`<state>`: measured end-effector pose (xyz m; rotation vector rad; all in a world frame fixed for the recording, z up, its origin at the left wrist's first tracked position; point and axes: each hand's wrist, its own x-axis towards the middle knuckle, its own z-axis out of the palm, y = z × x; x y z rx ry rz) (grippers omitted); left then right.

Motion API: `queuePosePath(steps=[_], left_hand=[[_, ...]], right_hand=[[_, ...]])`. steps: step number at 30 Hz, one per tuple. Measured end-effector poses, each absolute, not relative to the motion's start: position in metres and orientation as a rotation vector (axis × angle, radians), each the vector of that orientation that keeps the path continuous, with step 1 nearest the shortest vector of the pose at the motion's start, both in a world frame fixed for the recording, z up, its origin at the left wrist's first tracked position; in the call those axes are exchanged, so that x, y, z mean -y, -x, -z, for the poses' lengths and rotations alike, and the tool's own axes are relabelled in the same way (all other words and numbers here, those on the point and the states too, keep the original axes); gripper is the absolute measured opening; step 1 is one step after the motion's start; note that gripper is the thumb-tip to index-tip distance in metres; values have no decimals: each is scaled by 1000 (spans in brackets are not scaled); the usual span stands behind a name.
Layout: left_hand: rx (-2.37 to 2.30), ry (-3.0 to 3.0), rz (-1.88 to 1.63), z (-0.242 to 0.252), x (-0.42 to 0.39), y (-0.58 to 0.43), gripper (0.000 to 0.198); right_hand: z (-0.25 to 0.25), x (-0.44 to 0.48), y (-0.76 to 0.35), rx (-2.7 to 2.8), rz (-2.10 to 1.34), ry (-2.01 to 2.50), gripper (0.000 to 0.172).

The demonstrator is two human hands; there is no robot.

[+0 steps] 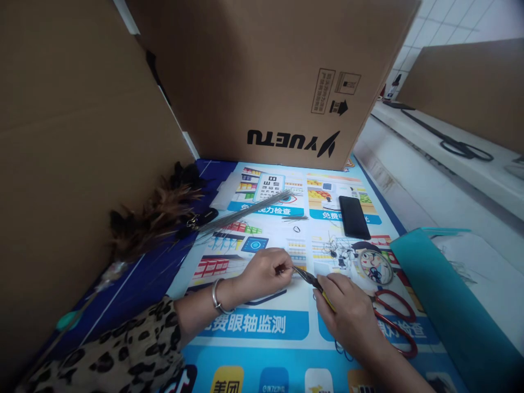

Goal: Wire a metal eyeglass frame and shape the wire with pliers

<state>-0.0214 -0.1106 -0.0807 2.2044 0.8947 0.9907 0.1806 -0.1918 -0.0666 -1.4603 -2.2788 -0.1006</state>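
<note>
My left hand [268, 271] is closed in a pinch above the printed table cover, with a silver bangle at its wrist. What sits between its fingertips is too small to name. My right hand [347, 311] is wrapped round yellow-handled pliers [308, 277], whose dark, narrow jaws point left and reach the left fingertips. Whether the jaws grip anything cannot be made out. Beyond the hands lies a bundle of thin grey wires [249, 213], with a small dark ring [297, 229] nearby. Red-handled scissors [395, 305] lie partly under my right hand.
A black phone [354, 217], a tangle of thin dark wire [338, 252] and a round clear dish [375, 267] lie at the right. Beside them stands a teal box [454, 300]. Cardboard [262, 82] walls the back and left. Brown feathers [153, 210] lie at left.
</note>
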Motion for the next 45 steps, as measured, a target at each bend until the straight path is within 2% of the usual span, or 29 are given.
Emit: queuePosePath(steps=[3,10,15,23,38,45], left_hand=[[-902,-2156,-960,80,110,22,10],[-907,-2012,-874,79,107,21,8],[-912,-1995,-859,80,107,21,8],[-946,-1990,-869,80,109,22,9],[-897,-2270,-1067,83,111,20,12],[-895,-2346,-1045,82,111,20,11]], right_hand=[[69,191,-183,2220,-28,1472,23],[63,182,-186,1934,-812,1566,15],[59,179,-186,1802,-1186,1519,20],[61,181,-188,1929,-905,1560,18],[67,192,-184,2192,-52,1483,26],[63,191,-183,2246,104,1460,24]])
